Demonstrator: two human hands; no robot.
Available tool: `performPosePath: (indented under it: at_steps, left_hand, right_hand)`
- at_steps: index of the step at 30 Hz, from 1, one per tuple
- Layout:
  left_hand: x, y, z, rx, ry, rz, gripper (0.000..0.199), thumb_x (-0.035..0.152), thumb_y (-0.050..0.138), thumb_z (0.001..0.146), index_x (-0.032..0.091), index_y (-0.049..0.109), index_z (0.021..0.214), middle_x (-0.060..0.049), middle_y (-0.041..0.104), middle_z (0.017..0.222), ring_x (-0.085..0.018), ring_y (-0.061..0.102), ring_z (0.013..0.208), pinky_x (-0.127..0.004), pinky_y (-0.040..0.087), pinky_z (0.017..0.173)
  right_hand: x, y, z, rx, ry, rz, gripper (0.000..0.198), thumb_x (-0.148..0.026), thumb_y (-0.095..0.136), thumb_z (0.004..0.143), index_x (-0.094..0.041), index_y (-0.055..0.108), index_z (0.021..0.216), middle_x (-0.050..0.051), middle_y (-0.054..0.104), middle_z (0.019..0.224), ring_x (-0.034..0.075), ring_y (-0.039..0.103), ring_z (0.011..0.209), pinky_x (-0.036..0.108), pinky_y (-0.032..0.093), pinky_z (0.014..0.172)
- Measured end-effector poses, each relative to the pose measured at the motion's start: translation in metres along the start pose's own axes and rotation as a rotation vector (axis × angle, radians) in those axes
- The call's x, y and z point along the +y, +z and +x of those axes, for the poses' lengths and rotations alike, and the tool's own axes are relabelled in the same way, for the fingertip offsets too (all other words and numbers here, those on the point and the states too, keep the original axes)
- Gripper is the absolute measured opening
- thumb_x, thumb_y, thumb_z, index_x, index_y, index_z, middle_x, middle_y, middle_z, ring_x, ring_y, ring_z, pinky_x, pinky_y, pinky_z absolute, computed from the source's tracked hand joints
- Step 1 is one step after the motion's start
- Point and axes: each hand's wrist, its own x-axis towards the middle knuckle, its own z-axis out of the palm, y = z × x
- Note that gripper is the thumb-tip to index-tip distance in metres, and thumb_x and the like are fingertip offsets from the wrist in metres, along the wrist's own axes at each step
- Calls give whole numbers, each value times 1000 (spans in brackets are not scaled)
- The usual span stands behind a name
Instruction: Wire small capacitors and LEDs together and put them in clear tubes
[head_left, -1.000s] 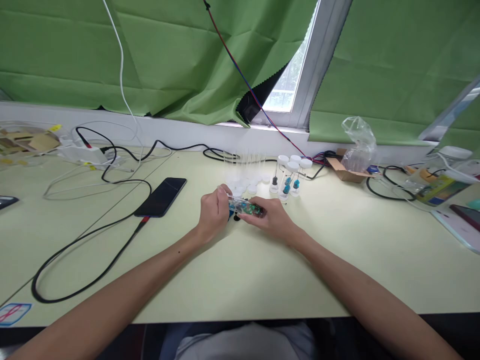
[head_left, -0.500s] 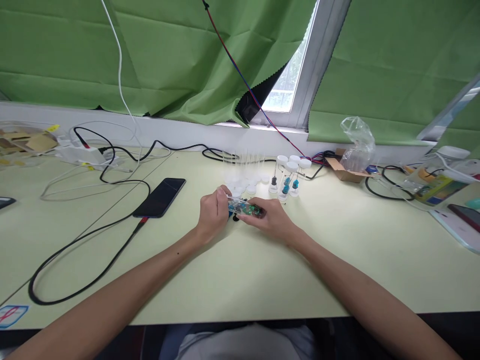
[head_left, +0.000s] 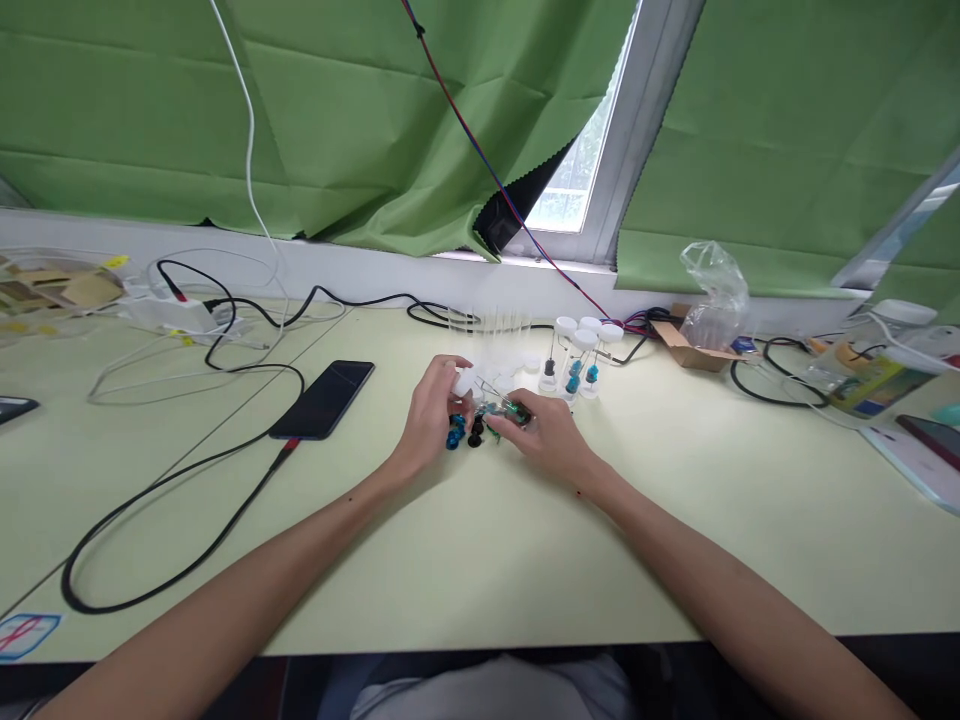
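Note:
My left hand (head_left: 433, 408) has its fingers closed on a small round white cap (head_left: 463, 382). My right hand (head_left: 547, 428) grips a slim clear tube (head_left: 496, 392) with a green piece (head_left: 516, 410) inside at its near end; the tube slants up and left toward the cap. Under the hands lie small blue pieces (head_left: 454, 432) and black pieces (head_left: 476, 430), partly covered by my left fingers. Behind, several clear tubes (head_left: 491, 335) stand upright with white lids around their bases. To their right are several capped clear tubes (head_left: 574, 365) holding blue and black needle-like pieces.
A black phone (head_left: 322, 400) with a charging cable (head_left: 180, 470) lies on the left of the table. Back right stands an open cardboard box (head_left: 694, 345) with a clear plastic bag (head_left: 716, 295). A power strip (head_left: 169, 308) and cables run along the wall, beneath green curtains (head_left: 315, 120).
My left hand has turned and now shows a white cap in its fingers. The clear tube between my hands has tilted, and the blue and black pieces beneath show more.

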Motion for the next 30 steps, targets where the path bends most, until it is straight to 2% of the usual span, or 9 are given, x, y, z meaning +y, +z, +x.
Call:
performPosePath:
  at_steps: [4,6,9,13,18,21,24,27,30]
  left_hand:
    - [-1,5,-3,-58,-60,20,42,52,54,91,25,44,122,1,62,83,-15,63,57,-28,52,46]
    - [-1,8,-6,-96,-65,75,45,50,59,89,25,44,124,-1,63,91,-15,65,60,-27,53,46]
    - [-1,12,-10,-141,-58,138,41,49,63,88,22,53,117,-4,65,97,-15,67,63,-26,53,47]
    - [-2,13,-11,-126,-53,173,35,50,66,86,19,62,104,-6,67,95,-15,66,64,-25,52,47]
    - [1,12,-11,-96,-60,201,35,52,68,84,19,64,96,-2,67,81,-11,58,54,-25,49,49]
    - [4,11,-10,-51,-96,193,35,53,69,83,19,63,91,1,61,65,-11,51,47,-25,43,46]
    - [6,11,-9,-61,-125,180,35,53,67,84,19,63,86,4,51,53,-11,47,45,-25,38,45]
    - [7,13,-10,-113,-140,197,34,52,69,82,18,66,86,3,55,59,-10,47,49,-24,37,47]
    - [8,16,-13,-147,-115,249,34,51,69,82,18,68,89,0,61,71,-9,48,53,-24,36,49]
  right_hand:
    - [6,0,2,131,-61,-38,28,-47,65,90,-19,65,92,5,67,79,19,58,77,30,43,71]
    - [7,-1,3,165,-69,-58,26,-45,64,91,-19,66,90,6,66,79,20,58,79,32,43,71]
    - [5,-2,3,159,-94,-69,22,-38,61,93,-20,64,82,4,62,73,19,55,75,31,42,68]
    - [2,-1,1,86,-119,-75,24,-33,59,94,-21,62,74,3,60,69,19,53,75,31,41,68]
    - [2,-3,-1,26,-170,-83,18,-38,65,90,-21,67,96,5,67,83,21,57,84,33,44,73]
    - [2,-7,-1,114,-229,-53,31,-36,66,90,-19,62,115,7,69,92,20,59,84,33,46,73]
    - [3,-10,1,226,-232,7,31,-33,55,96,-18,57,123,7,70,93,17,59,76,30,48,67]
    - [5,-11,1,290,-226,37,32,-32,49,99,-19,53,128,5,70,91,14,59,70,28,48,60]
    - [4,-10,1,294,-272,45,37,-32,52,98,-20,50,133,5,70,94,14,59,69,26,47,57]
